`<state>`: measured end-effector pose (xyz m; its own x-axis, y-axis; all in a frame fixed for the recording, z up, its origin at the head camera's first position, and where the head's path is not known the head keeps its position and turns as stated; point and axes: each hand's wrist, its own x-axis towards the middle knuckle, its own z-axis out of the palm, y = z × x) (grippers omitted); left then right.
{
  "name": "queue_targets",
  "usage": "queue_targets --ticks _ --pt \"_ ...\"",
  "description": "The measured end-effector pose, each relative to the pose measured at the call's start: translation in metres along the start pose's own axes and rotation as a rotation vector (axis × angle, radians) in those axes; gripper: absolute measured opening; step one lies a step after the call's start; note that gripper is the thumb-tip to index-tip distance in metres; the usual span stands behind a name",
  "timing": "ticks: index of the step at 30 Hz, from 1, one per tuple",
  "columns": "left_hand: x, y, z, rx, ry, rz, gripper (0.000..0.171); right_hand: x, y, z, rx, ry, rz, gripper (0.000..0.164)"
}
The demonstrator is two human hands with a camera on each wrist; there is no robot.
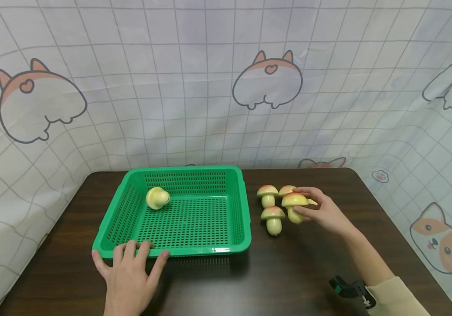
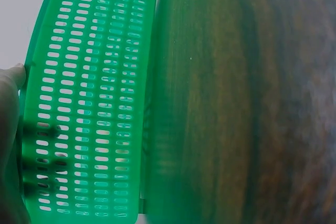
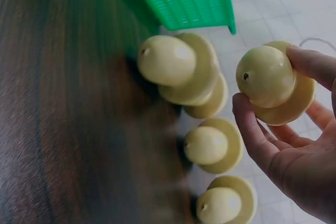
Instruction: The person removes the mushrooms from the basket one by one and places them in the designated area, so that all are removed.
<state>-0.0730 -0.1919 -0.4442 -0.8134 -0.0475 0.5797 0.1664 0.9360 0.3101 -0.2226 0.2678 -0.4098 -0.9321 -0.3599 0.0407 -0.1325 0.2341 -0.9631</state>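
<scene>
My right hand [image 1: 322, 210] pinches a toy mushroom [image 1: 294, 201] with a red-tinged yellow cap and a pale, rounded stem. In the right wrist view the thumb and fingers press that held mushroom [image 3: 265, 77] from opposite sides, its stem facing the camera. Around it on the table stand several similar mushrooms [image 1: 273, 215], one partly hidden by the hand. My left hand [image 1: 131, 272] grips the front rim of a green plastic basket [image 1: 245, 210], fingers hooked over the edge. Through the slotted wall [image 2: 89, 98] in the left wrist view, dark finger shapes show. One mushroom [image 1: 157, 198] lies on its side inside the basket.
The dark wooden table [image 1: 289, 272] carries everything, the basket on its left half and the mushrooms right of it. A white gridded cloth [image 1: 194, 127] with cartoon dogs hangs behind and at both sides. A black strap device [image 1: 352, 292] is on the right wrist.
</scene>
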Motion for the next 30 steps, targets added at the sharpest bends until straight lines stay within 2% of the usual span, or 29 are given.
queue_targets --ticks 5,13,21,30 --pt "0.0 0.0 0.0 -0.005 -0.002 0.002 0.043 -0.005 0.008 -0.002 0.008 0.013 0.026 0.052" --pt "0.0 -0.001 0.001 0.001 -0.001 0.003 0.043 -0.012 0.022 -0.007 -0.038 0.022 0.082 0.06" --pt "0.0 -0.001 0.0 0.005 -0.001 0.001 0.044 -0.011 0.039 -0.008 -0.062 0.01 0.088 0.06" --pt "0.0 -0.001 0.0 0.002 0.005 0.007 0.044 -0.012 0.041 -0.005 -0.08 0.034 0.076 0.058"
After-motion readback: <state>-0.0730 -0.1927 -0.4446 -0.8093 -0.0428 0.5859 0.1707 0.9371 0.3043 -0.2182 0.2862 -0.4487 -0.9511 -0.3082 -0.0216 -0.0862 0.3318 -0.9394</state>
